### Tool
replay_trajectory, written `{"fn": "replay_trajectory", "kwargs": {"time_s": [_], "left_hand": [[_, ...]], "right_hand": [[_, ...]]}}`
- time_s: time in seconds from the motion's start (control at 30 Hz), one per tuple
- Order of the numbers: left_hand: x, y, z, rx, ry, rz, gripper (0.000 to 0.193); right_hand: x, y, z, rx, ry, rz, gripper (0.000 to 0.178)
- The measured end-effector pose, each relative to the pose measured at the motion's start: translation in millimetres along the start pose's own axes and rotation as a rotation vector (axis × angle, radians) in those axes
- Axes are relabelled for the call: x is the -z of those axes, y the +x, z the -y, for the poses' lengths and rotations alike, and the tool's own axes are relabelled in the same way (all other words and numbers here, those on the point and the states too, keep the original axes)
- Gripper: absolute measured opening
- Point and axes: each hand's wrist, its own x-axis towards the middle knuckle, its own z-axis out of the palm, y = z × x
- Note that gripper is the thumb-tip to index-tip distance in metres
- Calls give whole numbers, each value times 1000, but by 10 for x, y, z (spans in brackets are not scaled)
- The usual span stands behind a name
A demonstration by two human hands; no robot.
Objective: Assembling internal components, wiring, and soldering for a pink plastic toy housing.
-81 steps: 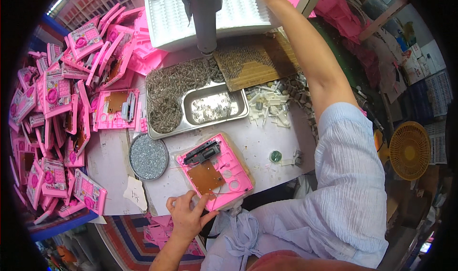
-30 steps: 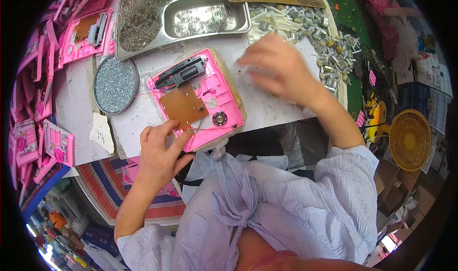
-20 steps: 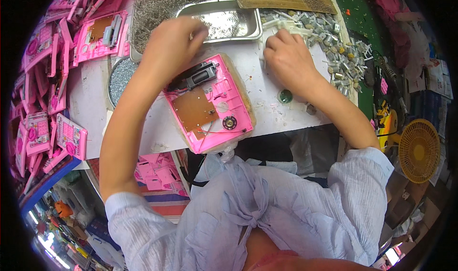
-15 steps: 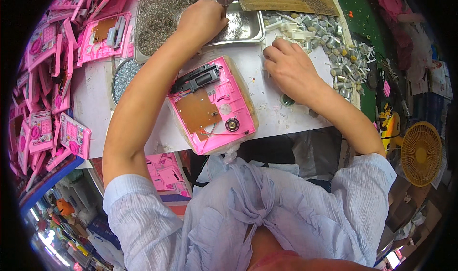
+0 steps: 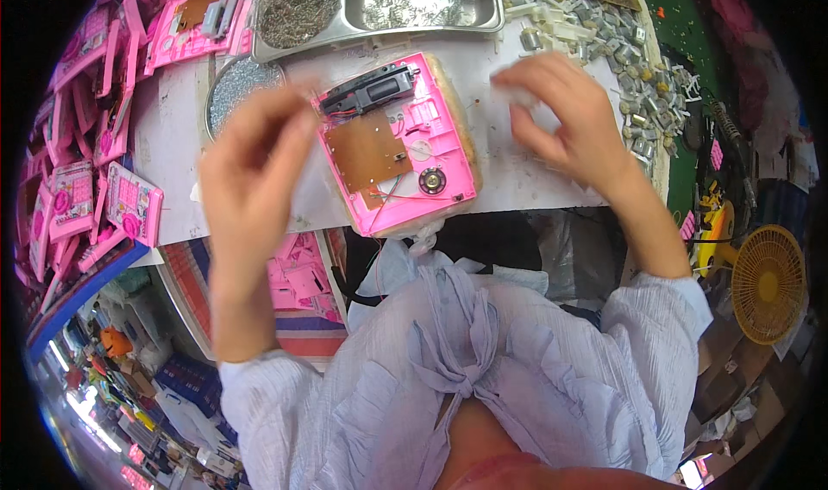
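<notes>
A pink plastic toy housing (image 5: 444, 158) lies open on a padded, wrapped support on the white tabletop, between my hands. It carries a brown circuit board (image 5: 366, 158), a black plastic module (image 5: 369, 91) along its far edge and a small round speaker (image 5: 432, 180) with thin wires. To its left hovers my left hand (image 5: 254, 158), smeared by motion, its grip unclear. My right hand (image 5: 573, 115) is raised to the right of the housing, fingers curled around something small and whitish, too blurred to name.
At the back is a metal tray (image 5: 388, 31) of small screws. A round dish (image 5: 246, 80) of tiny metal pieces stands left. Small motors (image 5: 638, 80) and white plastic parts (image 5: 552, 20) are heaped right. Pink housings (image 5: 73, 197) pile far left; a yellow fan (image 5: 768, 283) stands right.
My left hand has come back from the screw tray to the left of the housing. My right hand has lifted off the table near the white parts. The view has shifted slightly.
</notes>
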Motion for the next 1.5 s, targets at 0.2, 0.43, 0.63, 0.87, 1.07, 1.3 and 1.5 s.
{"fn": "replay_trajectory", "kwargs": {"time_s": [0.2, 0.43, 0.63, 0.87, 1.07, 1.3, 1.5], "left_hand": [[-641, -825, 330, 418, -1089, 88, 11], [-710, -847, 402, 468, -1276, 78, 9], [-771, -865, 226, 322, -790, 126, 6], [-627, 43, 250, -621, 486, 287, 15], [-816, 181, 223, -731, 829, 507, 17], [-813, 239, 158, -603, 789, 638, 19], [-924, 338, 67, -486, 806, 702, 23]], "right_hand": [[-190, -193, 785, -59, 531, -35, 37], [-218, -197, 786, 20, 423, -36, 39], [-305, -256, 802, 94, 362, -78, 39], [-144, -553, 538, -251, 701, -172, 32], [-18, -613, 499, -299, 671, -201, 34], [14, -600, 470, -297, 637, -218, 35], [40, -589, 455, -298, 625, -234, 34]]}}
